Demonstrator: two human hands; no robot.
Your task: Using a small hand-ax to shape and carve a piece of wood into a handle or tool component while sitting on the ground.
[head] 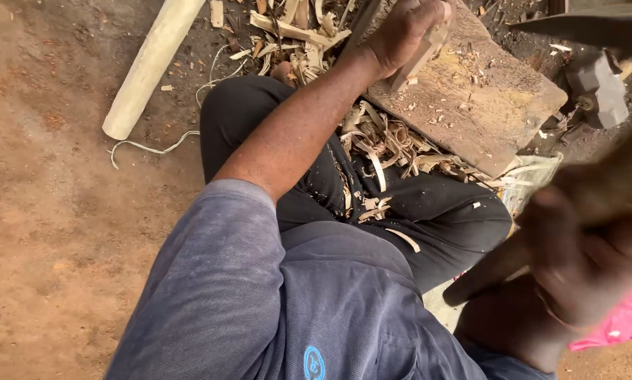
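Now left hand (400,32) gripping wood piece (421,53), right hand (576,260) blurred

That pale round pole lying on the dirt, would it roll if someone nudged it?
Probably yes: the pole is round and smooth, lying loose on flat dirt. It looks like solid stripped wood, so likely stiff, not floppy. Its thickness suggests some weight.
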